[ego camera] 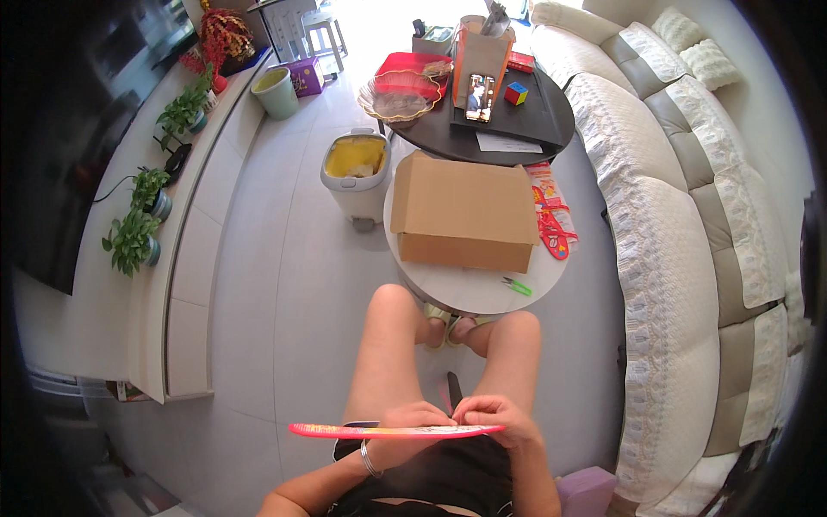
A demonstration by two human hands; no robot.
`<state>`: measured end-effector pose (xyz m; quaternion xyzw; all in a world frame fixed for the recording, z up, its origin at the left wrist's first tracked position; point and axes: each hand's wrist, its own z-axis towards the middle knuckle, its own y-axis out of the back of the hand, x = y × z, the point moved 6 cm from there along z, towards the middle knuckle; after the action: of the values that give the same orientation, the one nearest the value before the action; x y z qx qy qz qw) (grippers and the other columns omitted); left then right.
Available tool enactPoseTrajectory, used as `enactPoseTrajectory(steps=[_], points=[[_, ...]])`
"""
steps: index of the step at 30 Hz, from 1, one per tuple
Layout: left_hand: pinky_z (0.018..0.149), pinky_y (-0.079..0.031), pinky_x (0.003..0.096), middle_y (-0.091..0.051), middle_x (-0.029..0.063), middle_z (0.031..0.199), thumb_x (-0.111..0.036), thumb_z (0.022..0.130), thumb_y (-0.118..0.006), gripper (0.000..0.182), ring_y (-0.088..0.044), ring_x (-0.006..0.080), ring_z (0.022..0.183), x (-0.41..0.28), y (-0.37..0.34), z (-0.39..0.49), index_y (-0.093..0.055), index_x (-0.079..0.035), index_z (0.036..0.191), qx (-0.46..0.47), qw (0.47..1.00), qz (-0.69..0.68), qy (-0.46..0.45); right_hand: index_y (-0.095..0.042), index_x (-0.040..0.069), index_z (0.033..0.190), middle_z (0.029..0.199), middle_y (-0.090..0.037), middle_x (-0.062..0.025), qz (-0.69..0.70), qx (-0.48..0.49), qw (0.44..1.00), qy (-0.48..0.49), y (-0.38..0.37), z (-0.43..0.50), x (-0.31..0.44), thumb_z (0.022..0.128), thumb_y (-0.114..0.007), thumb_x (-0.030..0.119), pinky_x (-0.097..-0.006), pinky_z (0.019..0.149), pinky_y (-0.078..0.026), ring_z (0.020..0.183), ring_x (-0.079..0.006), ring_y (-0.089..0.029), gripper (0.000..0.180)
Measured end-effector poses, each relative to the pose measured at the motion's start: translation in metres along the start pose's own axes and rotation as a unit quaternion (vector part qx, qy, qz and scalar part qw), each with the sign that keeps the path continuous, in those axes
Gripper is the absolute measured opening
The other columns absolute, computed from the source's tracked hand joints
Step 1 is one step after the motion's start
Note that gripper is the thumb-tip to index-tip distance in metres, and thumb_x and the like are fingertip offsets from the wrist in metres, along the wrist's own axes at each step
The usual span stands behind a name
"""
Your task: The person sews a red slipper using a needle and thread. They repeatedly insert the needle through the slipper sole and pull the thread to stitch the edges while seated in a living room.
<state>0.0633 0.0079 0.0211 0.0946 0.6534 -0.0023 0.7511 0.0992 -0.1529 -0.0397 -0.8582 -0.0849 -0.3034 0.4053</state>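
Above my lap a flat red shoe insole or slipper sole (362,432) with coloured print is seen nearly edge-on. My left hand (413,420) holds it from the far side near the middle, a bangle on that wrist. My right hand (494,417) is at its right end, thumb and fingers pinched together close to the left fingertips; a thin pink strand (445,395) rises there. A dark strip (455,389) lies beyond the hands. On the round white table (465,296) are a closed cardboard box (465,207), green thread snips (517,286) and similar red soles (552,232) in clear packaging.
A dark round table (555,129) stands behind, bearing a lit phone (480,98), a puzzle cube (516,94), a paper bag (483,55) and a scalloped dish (400,97). Left of the tables is a waste bin (356,194). A long sofa (652,258) runs along the right, a low cabinet (194,323) along the left.
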Motion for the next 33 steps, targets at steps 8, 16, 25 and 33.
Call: enactPoseTrajectory(steps=[8, 16, 25, 33], points=[[0.074, -0.051, 0.0256, -0.067, 0.0075, 0.09, -0.006, 0.085, -0.066, 0.014, -0.064, 0.015, 0.084, 0.008, -0.01, -0.005, -0.066, -0.002, 0.098, -0.002, 0.992, -0.1, 0.071, -0.056, 0.005, 0.089, 0.092, -0.058, -0.0104, 0.176, 0.009, 0.975, 0.138, -0.004, 0.011, -0.009, 0.092, -0.058, 0.012, -0.0226, 0.065, -0.045, 0.074, -0.0135, -0.053, 0.008], [0.067, -0.059, 0.0314, -0.065, 0.0152, 0.094, 0.002, 0.087, -0.059, 0.027, -0.068, 0.0233, 0.076, 0.039, 0.023, -0.01, -0.051, 0.007, 0.112, -0.138, 0.892, -0.303, 0.306, -0.055, 0.004, 0.093, 0.077, -0.055, -0.0049, 0.396, -0.18, 0.85, 0.298, 0.103, -0.039, -0.002, 0.098, -0.048, 0.016, -0.0233, 0.061, -0.054, 0.069, -0.0123, -0.054, 0.014], [0.069, -0.058, 0.0298, -0.064, 0.013, 0.101, -0.001, 0.088, -0.057, 0.028, -0.067, 0.021, 0.079, 0.048, 0.081, -0.007, -0.052, 0.002, 0.115, -0.281, 0.831, -0.392, 0.279, -0.053, 0.004, 0.098, 0.072, -0.049, -0.0018, 0.258, -0.447, 0.733, 0.444, 0.229, -0.182, -0.001, 0.093, -0.055, 0.009, -0.0213, 0.058, -0.052, 0.065, -0.0099, -0.049, 0.008], [0.082, -0.055, 0.0365, -0.066, 0.0159, 0.1, -0.004, 0.087, -0.061, 0.018, -0.065, 0.0258, 0.094, 0.047, 0.052, -0.016, -0.061, 0.006, 0.103, -0.153, 0.912, -0.312, 0.215, -0.052, 0.007, 0.107, 0.072, -0.045, 0.0009, 0.01, -0.499, 0.738, 0.455, 0.145, -0.169, 0.053, 0.095, -0.053, 0.011, -0.0207, 0.059, -0.042, 0.066, -0.0074, -0.045, 0.013]])
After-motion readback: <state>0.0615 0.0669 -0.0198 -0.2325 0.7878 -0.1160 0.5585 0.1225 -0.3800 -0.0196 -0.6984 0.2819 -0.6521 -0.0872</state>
